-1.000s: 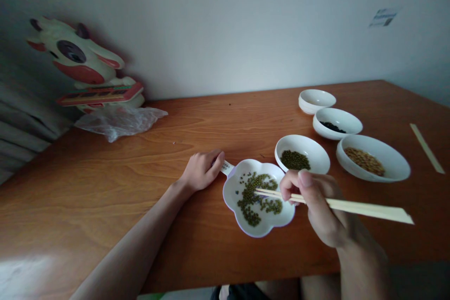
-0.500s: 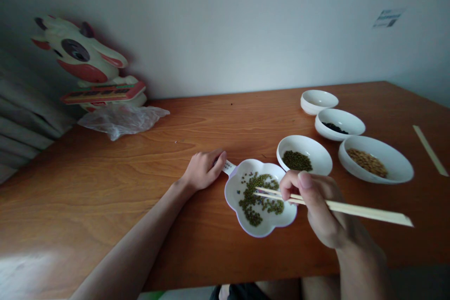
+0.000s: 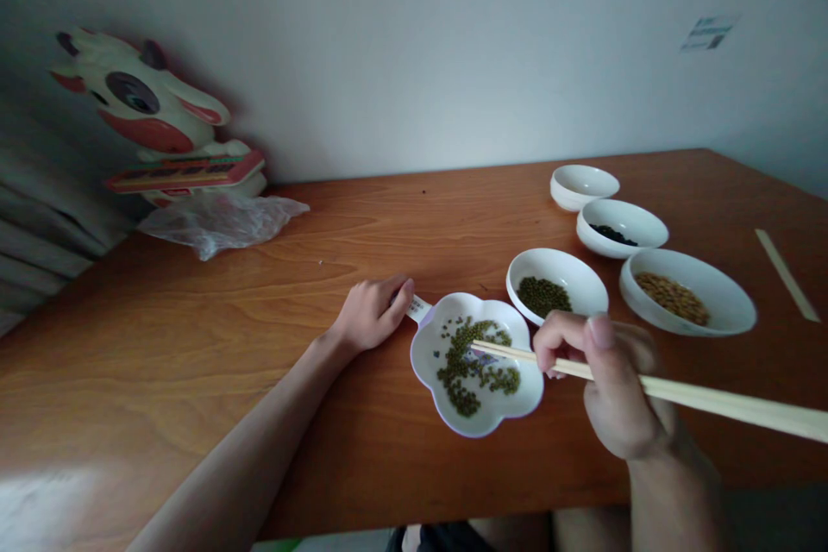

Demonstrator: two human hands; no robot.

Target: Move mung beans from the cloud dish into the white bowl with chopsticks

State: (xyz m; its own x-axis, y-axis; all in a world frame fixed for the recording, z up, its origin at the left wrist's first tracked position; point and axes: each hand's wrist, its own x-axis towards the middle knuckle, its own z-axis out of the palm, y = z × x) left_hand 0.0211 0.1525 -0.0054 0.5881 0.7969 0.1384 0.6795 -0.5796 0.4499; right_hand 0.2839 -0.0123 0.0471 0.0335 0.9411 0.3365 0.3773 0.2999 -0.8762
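My left hand (image 3: 373, 312) is closed around the short handle of a white flower-shaped dish (image 3: 423, 354) with a purple rim. Green mung beans (image 3: 463, 362) lie scattered across its bottom. My right hand (image 3: 608, 379) grips a pair of pale wooden chopsticks (image 3: 718, 398). Their tips are close together over the middle of the dish; whether a bean is between them I cannot tell. Just behind the right hand stands a white bowl (image 3: 586, 285) with a heap of mung beans (image 3: 543, 297).
To the right are a white bowl (image 3: 734, 310) of tan grains, another bowl (image 3: 650, 228) with dark beans, and a small bowl (image 3: 582, 181) at the back. A flat pale strip (image 3: 786, 274) lies far right. A cow-shaped toy keyboard (image 3: 168, 121) and clear plastic bag (image 3: 223, 222) sit at left.
My right hand has shifted to the right and drawn back a little. The chopstick tips, apart before, are now close together. My left hand stays on the handle.
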